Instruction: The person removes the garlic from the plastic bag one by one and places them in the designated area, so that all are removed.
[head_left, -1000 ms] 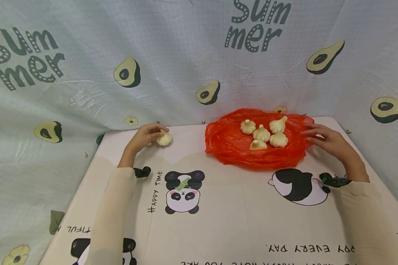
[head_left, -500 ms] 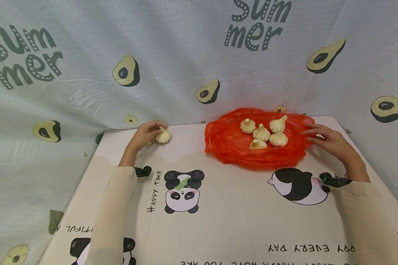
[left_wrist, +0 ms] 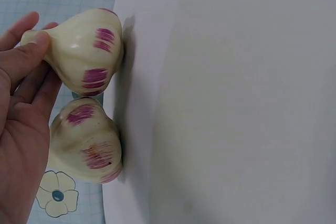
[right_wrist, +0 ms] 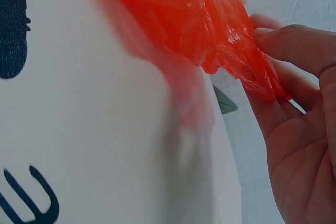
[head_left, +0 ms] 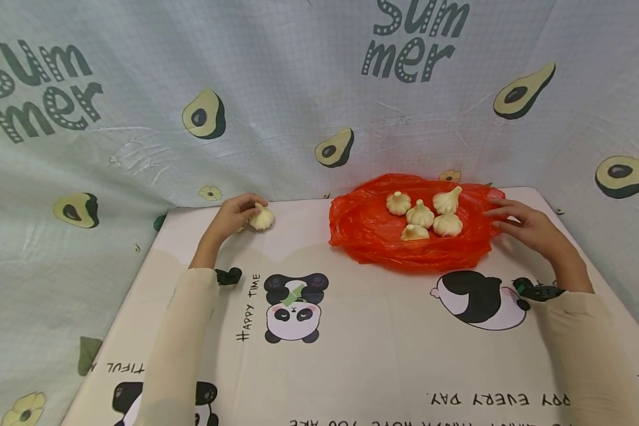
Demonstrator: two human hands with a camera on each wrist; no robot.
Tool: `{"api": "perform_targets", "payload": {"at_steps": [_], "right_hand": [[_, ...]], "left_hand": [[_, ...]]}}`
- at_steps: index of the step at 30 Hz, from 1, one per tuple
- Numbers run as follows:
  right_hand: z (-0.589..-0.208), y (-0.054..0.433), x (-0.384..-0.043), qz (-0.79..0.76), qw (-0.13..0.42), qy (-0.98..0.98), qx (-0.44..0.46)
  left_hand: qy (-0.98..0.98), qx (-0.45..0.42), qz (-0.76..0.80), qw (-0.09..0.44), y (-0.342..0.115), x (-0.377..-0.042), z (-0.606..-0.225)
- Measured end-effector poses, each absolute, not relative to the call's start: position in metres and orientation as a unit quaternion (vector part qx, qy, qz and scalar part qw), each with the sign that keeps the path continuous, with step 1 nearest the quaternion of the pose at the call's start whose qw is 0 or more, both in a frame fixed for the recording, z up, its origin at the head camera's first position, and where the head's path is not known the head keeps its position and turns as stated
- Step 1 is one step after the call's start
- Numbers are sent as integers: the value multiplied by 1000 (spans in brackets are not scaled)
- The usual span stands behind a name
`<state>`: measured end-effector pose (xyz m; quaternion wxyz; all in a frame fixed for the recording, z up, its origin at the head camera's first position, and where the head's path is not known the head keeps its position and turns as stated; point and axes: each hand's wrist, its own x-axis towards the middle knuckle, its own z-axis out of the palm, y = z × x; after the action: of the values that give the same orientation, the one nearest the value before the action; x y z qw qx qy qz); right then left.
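Observation:
At the far left of the table, my left hand pinches a garlic bulb by its neck. Purple streaks mark its cream, glossy skin in the left wrist view. A second garlic bulb stands right beside it, mostly hidden by the hand in the head view. My right hand is at the right end of a crumpled red plastic bag, thumb on one side of its edge and fingers behind, holding it. Several more garlic bulbs lie in the spread bag.
The table wears a cream cloth printed with pandas and lettering. Behind it hangs a pale curtain with avocado prints, meeting the table's far edge. A dark wrist camera sits on the left forearm, another on the right.
My left hand and its garlic bulb have shifted very slightly left and away from me compared with one second ago. The right hand and the bag stay in place.

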<state>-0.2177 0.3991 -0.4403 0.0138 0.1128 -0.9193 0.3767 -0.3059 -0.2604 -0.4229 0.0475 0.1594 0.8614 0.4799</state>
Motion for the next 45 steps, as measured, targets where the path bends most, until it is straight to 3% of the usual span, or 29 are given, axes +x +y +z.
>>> {"api": "perform_targets", "payload": {"at_steps": [18,31,38,45], "right_hand": [[-437,397,-214,373,14,-920,120],[-435,394,-215,374,3,-920,114],[-436,394,-212,374,1,-921,112],[-436,396,-210,368,-4,-924,102]], "left_hand": [[872,183,454,8,-253,-294,-398],[846,283,453,-6,-212,-250,-344],[832,326,449,-4,-196,-244,-341],[833,342,435,0,-189,-257,-365]]}}
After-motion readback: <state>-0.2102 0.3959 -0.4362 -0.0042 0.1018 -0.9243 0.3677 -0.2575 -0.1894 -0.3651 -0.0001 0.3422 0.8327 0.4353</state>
